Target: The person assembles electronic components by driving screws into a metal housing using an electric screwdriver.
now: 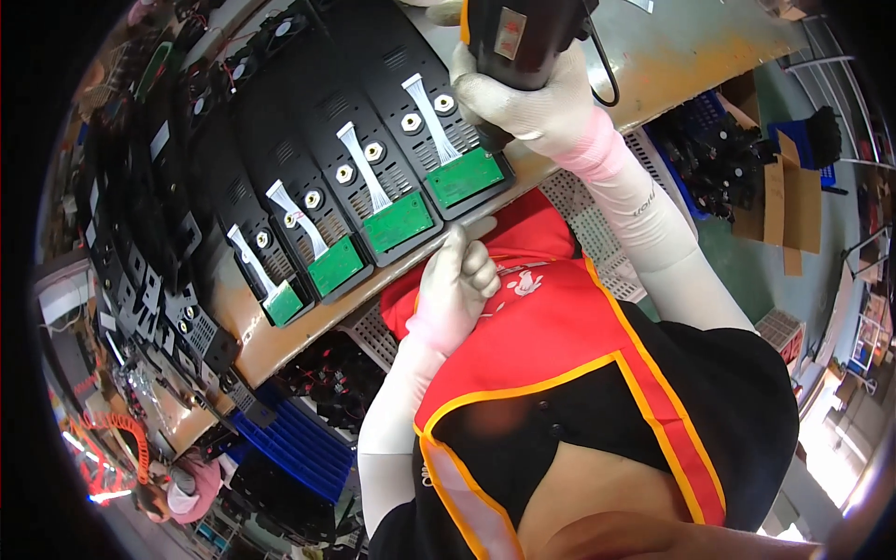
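From my remote seat I watch through the head camera; the right hand (546,103), in a white glove with a pink cuff, is wrapped around a black handheld tool (523,42) with a dark cable (611,70); both are over the near edge of the worktop (672,79), beside the right end of a row of four black panels (392,56); I cannot tell whether tool and panel touch.

The left hand (457,280), gloved too, is just off that near edge, below the two rightmost panels; its fingers are curled with one reaching toward the edge; I cannot tell whether it pinches anything.

The four panels lie side by side along the near edge; each carries a green board (399,222) at its near end, a white ribbon cable (362,166) running from the board toward the far edge, and metal nuts (373,151) beside the cable; more black parts (149,201) crowd the worktop's left end.

I see a red apron (560,327) with yellow trim below the near edge; a cardboard box (789,201) sits beyond the worktop on the right.
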`<action>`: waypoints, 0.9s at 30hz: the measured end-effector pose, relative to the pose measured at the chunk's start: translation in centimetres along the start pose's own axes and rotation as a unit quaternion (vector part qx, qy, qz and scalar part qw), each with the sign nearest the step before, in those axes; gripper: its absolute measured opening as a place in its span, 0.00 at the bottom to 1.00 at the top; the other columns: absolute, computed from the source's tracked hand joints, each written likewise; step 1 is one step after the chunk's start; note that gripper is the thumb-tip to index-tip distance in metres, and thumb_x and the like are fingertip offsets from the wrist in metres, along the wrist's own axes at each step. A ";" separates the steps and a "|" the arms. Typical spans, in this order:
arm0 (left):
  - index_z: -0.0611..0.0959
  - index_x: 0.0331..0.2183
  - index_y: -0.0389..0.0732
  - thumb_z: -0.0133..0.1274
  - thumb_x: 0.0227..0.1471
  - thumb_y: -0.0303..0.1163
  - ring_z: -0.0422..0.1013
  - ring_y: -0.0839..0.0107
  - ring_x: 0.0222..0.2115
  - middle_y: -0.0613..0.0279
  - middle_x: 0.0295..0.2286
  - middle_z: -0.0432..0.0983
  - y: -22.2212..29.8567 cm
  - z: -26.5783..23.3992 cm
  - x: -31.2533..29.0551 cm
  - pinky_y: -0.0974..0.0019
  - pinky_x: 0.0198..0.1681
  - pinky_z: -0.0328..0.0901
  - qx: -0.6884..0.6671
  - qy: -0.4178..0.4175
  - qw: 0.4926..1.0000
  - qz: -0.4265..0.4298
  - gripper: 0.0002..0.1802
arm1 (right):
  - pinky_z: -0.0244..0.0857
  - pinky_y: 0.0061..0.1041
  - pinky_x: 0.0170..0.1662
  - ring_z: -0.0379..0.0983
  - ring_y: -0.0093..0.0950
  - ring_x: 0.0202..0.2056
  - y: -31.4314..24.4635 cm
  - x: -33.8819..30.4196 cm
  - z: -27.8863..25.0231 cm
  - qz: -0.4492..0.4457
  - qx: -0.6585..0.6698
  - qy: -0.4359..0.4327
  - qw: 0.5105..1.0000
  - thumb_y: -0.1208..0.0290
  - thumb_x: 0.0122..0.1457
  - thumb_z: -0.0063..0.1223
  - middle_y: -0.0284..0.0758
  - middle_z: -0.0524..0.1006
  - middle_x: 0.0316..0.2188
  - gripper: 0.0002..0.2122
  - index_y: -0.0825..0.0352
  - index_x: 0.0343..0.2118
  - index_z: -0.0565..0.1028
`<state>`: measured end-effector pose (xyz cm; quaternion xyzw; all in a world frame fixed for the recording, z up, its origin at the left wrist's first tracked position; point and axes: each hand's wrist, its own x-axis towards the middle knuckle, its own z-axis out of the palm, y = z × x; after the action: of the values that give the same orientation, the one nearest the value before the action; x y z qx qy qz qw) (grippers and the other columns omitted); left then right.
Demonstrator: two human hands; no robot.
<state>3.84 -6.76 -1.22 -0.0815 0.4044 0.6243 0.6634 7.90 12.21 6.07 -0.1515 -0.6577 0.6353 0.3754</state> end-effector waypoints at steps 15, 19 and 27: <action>0.69 0.22 0.44 0.39 0.58 0.54 0.44 0.79 0.15 0.74 0.14 0.45 -0.2 1.1 2.4 0.73 0.19 0.46 -0.155 -0.028 0.987 0.041 0.25 | 0.66 0.16 0.25 0.70 0.17 0.21 0.5 0.0 -1.0 0.001 0.019 -0.015 1.000 0.83 0.49 0.52 0.29 0.73 0.20 0.05 0.71 0.30 0.73; 0.58 0.15 0.50 0.36 0.55 0.63 0.43 0.78 0.14 0.73 0.13 0.44 0.3 1.6 3.5 0.71 0.19 0.45 -0.105 0.015 0.994 0.014 0.30 | 0.65 0.16 0.25 0.70 0.17 0.20 0.0 0.0 -0.5 -0.001 0.028 0.013 1.000 0.82 0.50 0.52 0.30 0.73 0.20 0.04 0.71 0.30 0.73; 0.56 0.14 0.49 0.33 0.61 0.54 0.41 0.78 0.12 0.73 0.11 0.44 -0.7 1.4 4.5 0.71 0.17 0.44 -0.084 0.027 0.993 0.082 0.28 | 0.64 0.16 0.24 0.70 0.17 0.20 -0.1 0.3 -0.5 -0.026 0.039 0.011 0.999 0.84 0.49 0.51 0.30 0.73 0.19 0.03 0.71 0.27 0.72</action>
<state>4.63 -2.58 -3.43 -0.1201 0.3734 0.7062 0.5895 8.05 12.76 6.25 -0.1266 -0.6321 0.6489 0.4042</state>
